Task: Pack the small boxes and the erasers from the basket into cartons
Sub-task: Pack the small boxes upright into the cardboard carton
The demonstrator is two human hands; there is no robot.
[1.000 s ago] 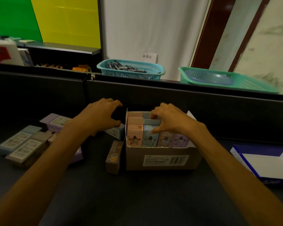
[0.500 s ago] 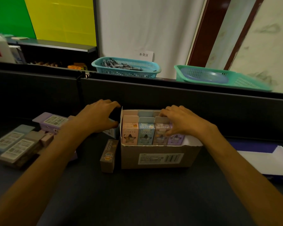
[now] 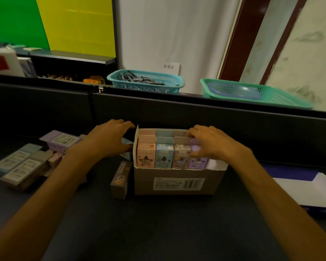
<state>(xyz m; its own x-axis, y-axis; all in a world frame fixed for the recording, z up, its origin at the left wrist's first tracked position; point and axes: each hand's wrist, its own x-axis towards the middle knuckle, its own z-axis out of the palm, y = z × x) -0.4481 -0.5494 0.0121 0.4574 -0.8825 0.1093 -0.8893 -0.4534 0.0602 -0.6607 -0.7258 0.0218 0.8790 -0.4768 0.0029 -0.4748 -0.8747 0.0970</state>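
An open brown carton (image 3: 177, 182) stands on the dark table and holds upright small boxes: pink (image 3: 146, 153), blue (image 3: 164, 154), brown (image 3: 182, 155) and purple (image 3: 197, 159), with more behind. My right hand (image 3: 213, 143) lies over the right end of the row, its fingers and thumb curled on the purple box. My left hand (image 3: 109, 138) rests against the carton's left wall, fingers curled over its far corner. A loose brown box (image 3: 120, 179) lies beside the carton.
Several larger purple, blue and brown boxes (image 3: 26, 162) lie at the left. A white and blue carton (image 3: 309, 189) sits at the right. Behind the dark partition stand a blue basket (image 3: 147, 81) of pens and a green basket (image 3: 256, 93).
My right hand slid rightward along the row from the blue box to the purple one. The left hand stayed at the carton's left side.
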